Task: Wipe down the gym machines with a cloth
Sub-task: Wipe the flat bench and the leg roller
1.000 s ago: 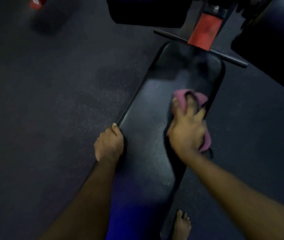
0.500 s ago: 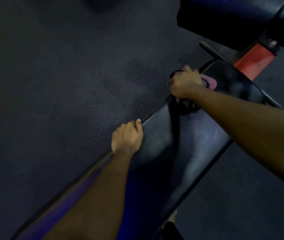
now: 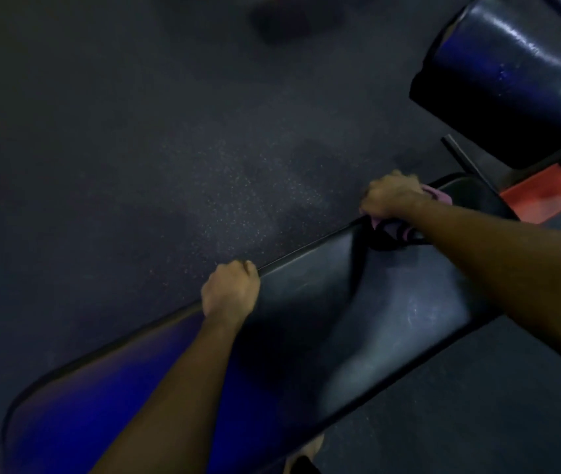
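Pressing the right hand (image 3: 391, 198) down on the pink cloth (image 3: 438, 196) at the left edge of the bench (image 3: 391, 319), close to its far end. Curling the fingers (image 3: 371, 201) over that edge, knuckles up, tips hidden past the rim. Pinning the cloth bunched between palm and bench top, mostly under the hand: peeking out beyond the knuckles toward the far end, and again as darker folds beneath the wrist on the near side. Not showing whether any of it is wrapping over the rim under the fingertips. Gripping the same edge with the left hand (image 3: 229, 292), nearer the body and well apart from the right, its fingers curled tight round the rim. Leaning over the bench, running diagonally from lower left to upper right, blue-lit at the near end, above a dark speckled floor (image 3: 135, 148). Looking past a glossy pad (image 3: 511, 73) at upper right and a red frame piece (image 3: 538, 200) just beyond the bench's end, with a bare foot (image 3: 311, 451) just showing below the bench's near side
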